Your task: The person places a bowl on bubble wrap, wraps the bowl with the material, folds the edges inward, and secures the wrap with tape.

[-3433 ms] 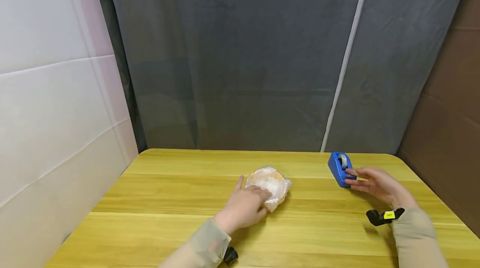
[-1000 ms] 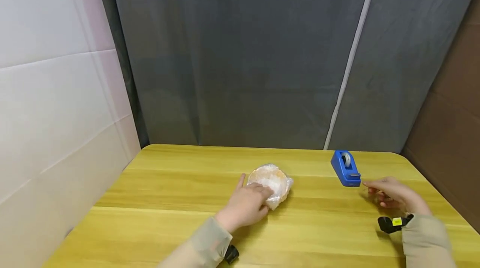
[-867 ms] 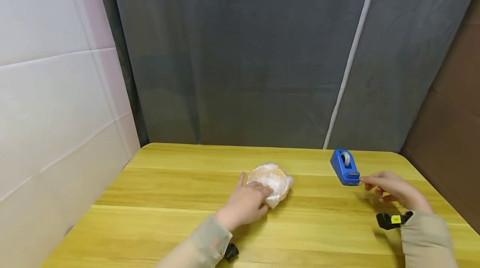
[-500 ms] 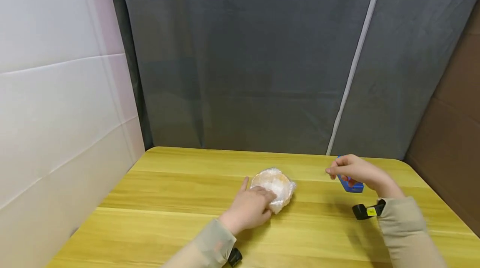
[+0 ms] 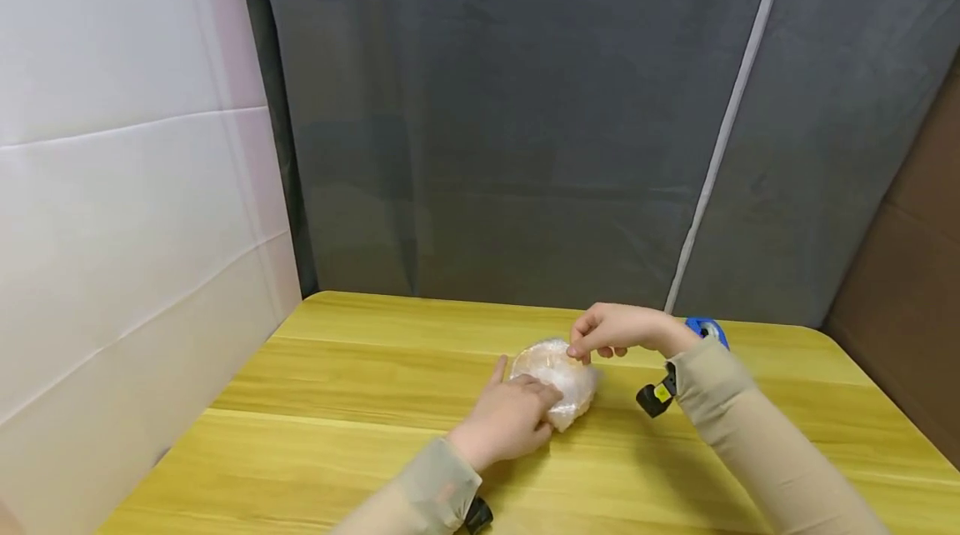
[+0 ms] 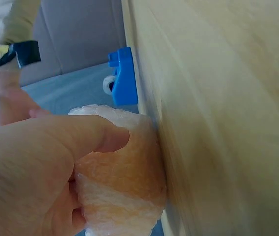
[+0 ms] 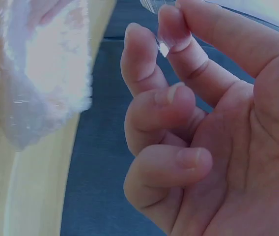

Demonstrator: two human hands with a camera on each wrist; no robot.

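Observation:
A roundish bundle in bubble wrap [image 5: 573, 392], pale orange inside, lies on the table. My left hand [image 5: 510, 418] holds it, fingers spread over its top; in the left wrist view the thumb rests against its side. My right hand [image 5: 618, 328] is over the bundle's far right edge. Between its thumb and index finger it pinches a short piece of clear tape [image 7: 164, 48], while the other fingers curl loosely. Whether the tape touches the wrap, I cannot tell. Behind the right wrist stands a blue tape dispenser [image 5: 697, 323], partly hidden by the sleeve; its roll shows in the left wrist view.
The wood-grain table [image 5: 360, 385] ends at a grey curtain [image 5: 480, 143] at the back. A white panel [image 5: 135, 210] borders the left side and a brown one [image 5: 900, 302] the right. Each wrist wears a small black camera [image 5: 656, 400].
My right hand has moved left from the dispenser's front to the bundle, carrying a piece of tape pulled from it. The left hand has stayed on the bundle. The head view has shifted slightly.

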